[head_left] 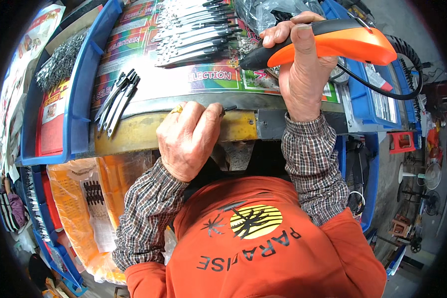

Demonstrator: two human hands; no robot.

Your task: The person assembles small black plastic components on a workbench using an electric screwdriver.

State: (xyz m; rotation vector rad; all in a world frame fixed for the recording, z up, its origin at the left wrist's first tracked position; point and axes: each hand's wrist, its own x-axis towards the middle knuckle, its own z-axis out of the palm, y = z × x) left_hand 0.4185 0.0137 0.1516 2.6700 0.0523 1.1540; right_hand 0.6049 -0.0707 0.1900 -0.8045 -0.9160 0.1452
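Observation:
My right hand (pixel 303 74) grips an orange and black power screwdriver (pixel 333 45), its black nose pointing left over the bench top (pixel 203 84). A black cable (pixel 382 89) runs from the tool to the right. My left hand (pixel 188 136) rests at the bench's front edge, thumb and fingers pinched on a small dark part (pixel 228 108) lying on the metal rim. A gold ring shows on one finger. Both forearms wear checked sleeves under an orange top.
A row of metal blades with black handles (pixel 193 32) lies at the back of the bench. A small bundle of them (pixel 116 99) sits at the left. Blue trays (pixel 79 89) flank the bench; clear bags (pixel 263 12) lie behind. An orange plastic bag (pixel 79 198) hangs lower left.

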